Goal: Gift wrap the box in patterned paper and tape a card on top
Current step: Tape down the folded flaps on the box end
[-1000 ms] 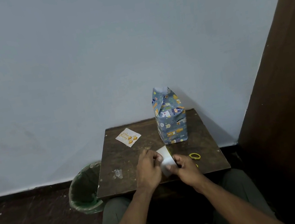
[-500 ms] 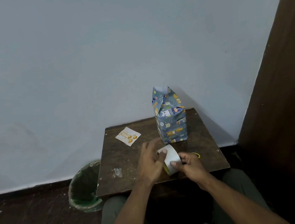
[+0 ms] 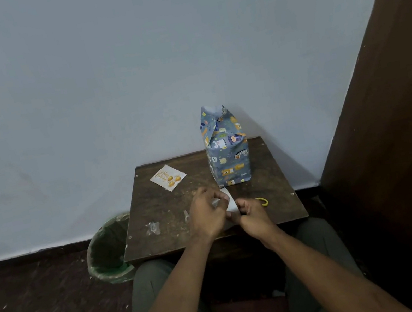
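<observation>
One wrapped box [image 3: 227, 152], one card [image 3: 168, 177], one tape roll [image 3: 228, 201], one table [image 3: 211, 226], one bin [image 3: 106, 251], two hands.

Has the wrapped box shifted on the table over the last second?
No. The wrapped box stands at the table's far right edge, the same way off the card as before. Only the hands moved.

My small wooden table [image 3: 271, 172] carries the wrapped box [image 3: 229, 160] at 1 o'clock and the card [image 3: 168, 177] at 11 o'clock.
</observation>
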